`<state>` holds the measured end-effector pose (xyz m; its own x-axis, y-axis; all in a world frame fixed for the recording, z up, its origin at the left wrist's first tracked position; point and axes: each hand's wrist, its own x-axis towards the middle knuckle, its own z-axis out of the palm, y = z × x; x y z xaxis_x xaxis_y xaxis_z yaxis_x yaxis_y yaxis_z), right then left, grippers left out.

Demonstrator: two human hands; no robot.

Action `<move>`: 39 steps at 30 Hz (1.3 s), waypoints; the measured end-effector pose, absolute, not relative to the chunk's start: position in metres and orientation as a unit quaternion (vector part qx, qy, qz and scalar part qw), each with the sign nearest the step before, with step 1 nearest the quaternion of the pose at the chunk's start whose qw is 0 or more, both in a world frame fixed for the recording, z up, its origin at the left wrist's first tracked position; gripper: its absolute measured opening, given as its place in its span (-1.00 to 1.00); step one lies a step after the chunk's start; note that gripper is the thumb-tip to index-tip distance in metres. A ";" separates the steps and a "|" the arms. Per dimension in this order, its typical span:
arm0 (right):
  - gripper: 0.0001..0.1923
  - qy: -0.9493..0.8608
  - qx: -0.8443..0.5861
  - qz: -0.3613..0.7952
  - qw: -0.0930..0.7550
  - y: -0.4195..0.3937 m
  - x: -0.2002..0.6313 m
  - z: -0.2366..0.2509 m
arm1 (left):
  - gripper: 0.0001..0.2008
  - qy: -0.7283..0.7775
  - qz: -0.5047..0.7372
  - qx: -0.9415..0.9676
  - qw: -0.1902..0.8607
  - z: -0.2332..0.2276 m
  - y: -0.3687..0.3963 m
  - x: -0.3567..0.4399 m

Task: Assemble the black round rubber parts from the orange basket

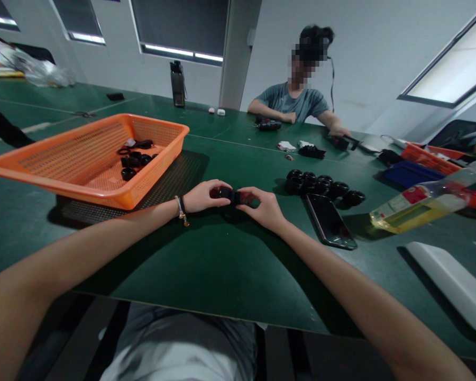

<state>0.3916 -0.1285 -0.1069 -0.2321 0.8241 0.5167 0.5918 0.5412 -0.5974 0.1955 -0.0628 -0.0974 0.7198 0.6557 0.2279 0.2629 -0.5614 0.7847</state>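
pinching one small black part (235,196), left hand (203,197) and right hand (264,208) fingers closed

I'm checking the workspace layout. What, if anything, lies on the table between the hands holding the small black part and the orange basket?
Nothing visible does. The left hand and right hand hold the small black part together, and only bare green table and the basket's shadow lie between them and the orange basket. The phone lies on the other side.
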 end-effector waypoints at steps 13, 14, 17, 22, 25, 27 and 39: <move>-0.75 -0.773 -0.458 0.143 0.415 -0.129 0.391 -0.106 | -0.61 0.271 0.262 0.846 0.378 -0.098 -0.062 0.195; -0.75 -0.773 -0.459 0.143 0.415 -0.130 0.391 -0.106 | -0.61 0.270 0.261 0.845 0.380 -0.098 -0.062 0.195; -0.74 -0.774 -0.458 0.145 0.413 -0.130 0.391 -0.106 | -0.61 0.268 0.260 0.846 0.381 -0.098 -0.062 0.195; -0.74 -0.773 -0.460 0.148 0.412 -0.129 0.392 -0.106 | -0.60 0.271 0.260 0.849 0.371 -0.098 -0.062 0.195; -0.74 -0.772 -0.460 0.151 0.412 -0.130 0.392 -0.106 | -0.60 0.271 0.260 0.846 0.378 -0.097 -0.063 0.195; -0.74 -0.772 -0.460 0.152 0.412 -0.130 0.391 -0.105 | -0.61 0.270 0.262 0.846 0.379 -0.097 -0.063 0.195; -0.74 -0.769 -0.463 0.152 0.413 -0.129 0.391 -0.106 | -0.61 0.269 0.261 0.850 0.369 -0.099 -0.061 0.195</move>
<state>0.3906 -0.1295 -0.1061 -0.2302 0.8386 0.4937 0.5869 0.5243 -0.6170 0.1948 -0.0611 -0.0985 0.7184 0.6509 0.2454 0.2652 -0.5825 0.7684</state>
